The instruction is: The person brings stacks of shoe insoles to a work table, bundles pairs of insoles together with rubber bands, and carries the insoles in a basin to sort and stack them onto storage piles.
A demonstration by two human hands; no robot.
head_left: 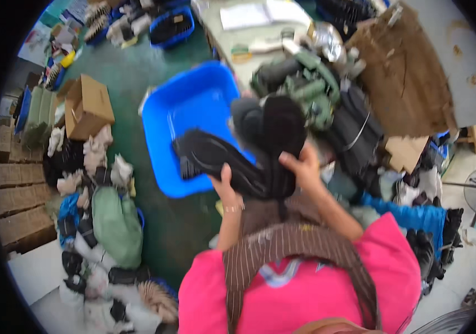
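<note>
In front of my body, both hands hold black shoe insoles. My left hand is closed on the near end of a stack of black insoles that points away to the left, its thumb on top. My right hand grips more black insoles, upright and fanned, with rounded ends at the top and a greyer, blurred one behind. The two bunches meet at their lower ends between my hands. Behind them a blue plastic tub rests on the green table; the insoles hide part of its floor and right side.
Right of the tub lie green rolled bundles and a dark tied bundle. Brown cardboard leans beyond. An open carton and piles of gloves or fabric pieces line the left side of the green table.
</note>
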